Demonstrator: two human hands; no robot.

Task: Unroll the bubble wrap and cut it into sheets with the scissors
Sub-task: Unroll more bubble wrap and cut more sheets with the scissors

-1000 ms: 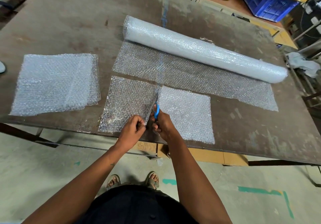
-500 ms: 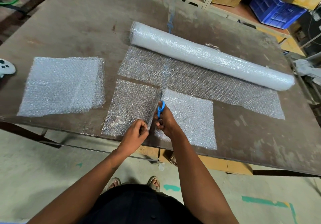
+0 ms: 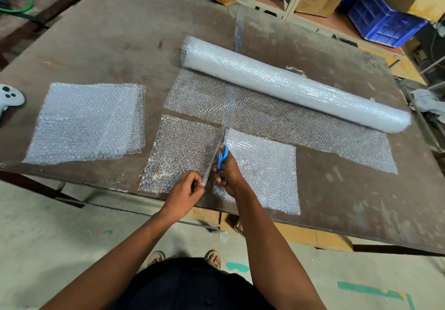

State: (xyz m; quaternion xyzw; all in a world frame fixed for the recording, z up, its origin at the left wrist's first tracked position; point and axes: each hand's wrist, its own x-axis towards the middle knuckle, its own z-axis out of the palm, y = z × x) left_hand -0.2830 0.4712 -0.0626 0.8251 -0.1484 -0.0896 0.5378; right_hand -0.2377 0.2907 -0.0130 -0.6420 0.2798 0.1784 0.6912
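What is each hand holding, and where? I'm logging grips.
The right hand holds the scissors by their blue handles. The left hand pinches the near cut edge of the left bubble wrap piece.

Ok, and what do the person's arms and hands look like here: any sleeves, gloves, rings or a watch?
Both arms are bare from the hands to the bottom edge of the picture: no sleeves in view. The left hand and right hand are ungloved, and no ring, watch or bracelet shows on either. Below them is a dark black garment, and open sandals on the feet.
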